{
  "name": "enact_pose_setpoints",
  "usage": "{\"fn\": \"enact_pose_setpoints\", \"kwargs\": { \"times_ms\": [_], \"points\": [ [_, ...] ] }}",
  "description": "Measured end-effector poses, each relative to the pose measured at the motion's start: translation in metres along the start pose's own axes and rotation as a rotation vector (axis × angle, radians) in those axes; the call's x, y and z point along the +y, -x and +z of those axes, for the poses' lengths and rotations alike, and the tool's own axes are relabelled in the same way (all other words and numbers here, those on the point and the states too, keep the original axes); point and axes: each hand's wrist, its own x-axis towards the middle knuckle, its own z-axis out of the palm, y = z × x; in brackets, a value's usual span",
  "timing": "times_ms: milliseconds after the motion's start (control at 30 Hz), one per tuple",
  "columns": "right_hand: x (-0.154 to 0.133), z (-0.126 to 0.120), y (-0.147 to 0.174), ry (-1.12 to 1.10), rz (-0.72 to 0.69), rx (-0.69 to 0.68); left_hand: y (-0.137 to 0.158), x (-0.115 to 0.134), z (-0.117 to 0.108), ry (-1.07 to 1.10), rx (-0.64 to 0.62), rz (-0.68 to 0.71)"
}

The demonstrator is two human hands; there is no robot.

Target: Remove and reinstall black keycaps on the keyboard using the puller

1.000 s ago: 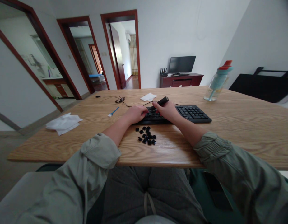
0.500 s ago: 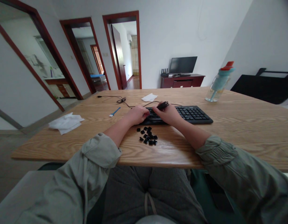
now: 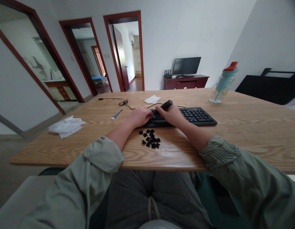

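Note:
A black keyboard (image 3: 200, 117) lies across the table in front of me. My left hand (image 3: 141, 117) rests on its left end with the fingers curled down at the keys; their tips are hidden. My right hand (image 3: 172, 114) is closed around a thick black-handled tool (image 3: 167, 104), which slants down toward the keys beside the left fingers. The working end of the tool is covered by the hand. Several loose black keycaps (image 3: 151, 139) lie in a cluster on the wood, just in front of the keyboard.
On the table (image 3: 248, 127) a blue brush (image 3: 117, 114) and white tissues (image 3: 66, 126) lie to the left. Another tissue (image 3: 152, 99) and the coiled cable (image 3: 124, 102) are behind the keyboard. A water bottle (image 3: 222, 84) with a red lid stands at the back right.
The black-handled tool has tilted slightly more upright in my right hand. My left hand stays at the keyboard's left end. The whole view has shifted a little.

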Motion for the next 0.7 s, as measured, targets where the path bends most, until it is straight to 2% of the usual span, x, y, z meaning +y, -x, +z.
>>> {"fn": "enact_pose_setpoints", "kwargs": {
  "times_ms": [167, 367, 700],
  "points": [
    [0.001, 0.004, 0.000, 0.035, -0.049, 0.015, -0.002, -0.002, 0.000, -0.002, -0.021, 0.019],
    [0.006, 0.007, -0.004, 0.036, -0.028, 0.046, -0.006, -0.003, 0.001, -0.019, -0.027, 0.036],
    [0.001, 0.005, 0.011, 0.093, -0.124, 0.016, 0.000, 0.000, -0.002, -0.041, -0.055, 0.050]
  ]
}}
